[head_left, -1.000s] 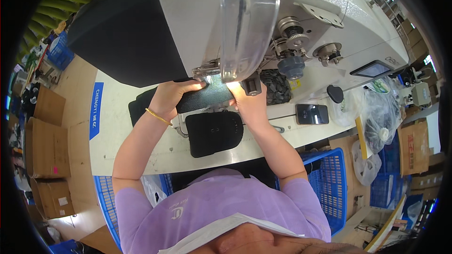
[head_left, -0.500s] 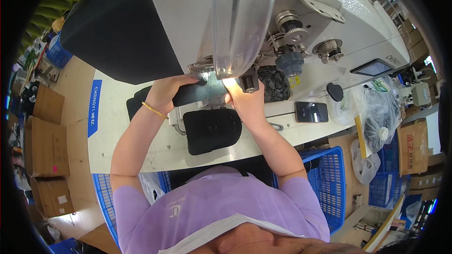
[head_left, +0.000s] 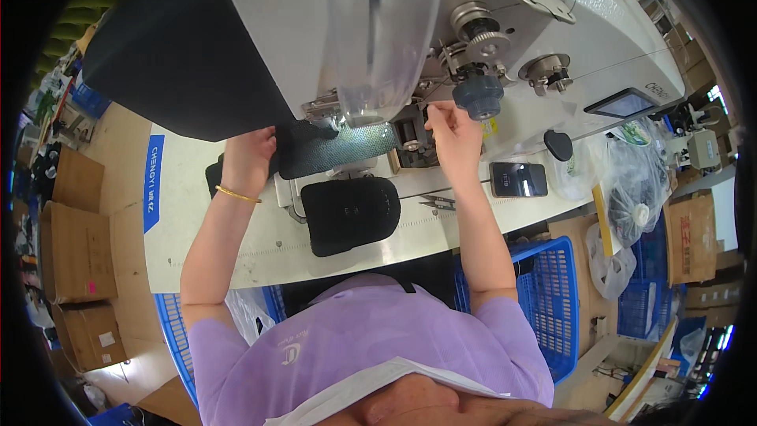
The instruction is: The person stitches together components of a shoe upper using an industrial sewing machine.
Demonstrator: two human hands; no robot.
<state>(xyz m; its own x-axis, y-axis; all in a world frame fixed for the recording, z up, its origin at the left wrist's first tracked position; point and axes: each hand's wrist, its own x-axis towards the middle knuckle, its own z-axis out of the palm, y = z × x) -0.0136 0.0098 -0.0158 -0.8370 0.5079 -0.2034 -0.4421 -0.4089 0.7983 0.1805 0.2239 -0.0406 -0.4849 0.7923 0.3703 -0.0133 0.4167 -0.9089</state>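
A: Where was the dark mesh piece [head_left: 335, 146]?

B: It lay on the counter [head_left: 236, 244] under the clear guard [head_left: 382, 31] of the white sewing machine [head_left: 505, 24], lit from above. The left hand [head_left: 248, 159] rested on its left end, fingers curled over the edge and pressing it flat.

A: And the other one?

B: The right hand [head_left: 449, 122] was raised beside the needle area, fingertips pinched together on something too fine to make out, just below a grey knob [head_left: 477, 95].

A: What crowded them?

B: A black padded piece [head_left: 351, 213] sat just in front of the mesh; small snips [head_left: 435, 203] and a phone [head_left: 519, 180] lay to the right. The machine head hung close overhead. A blue basket [head_left: 544, 300] stood past the counter's near edge, and cardboard boxes [head_left: 67, 244] stood well off left.
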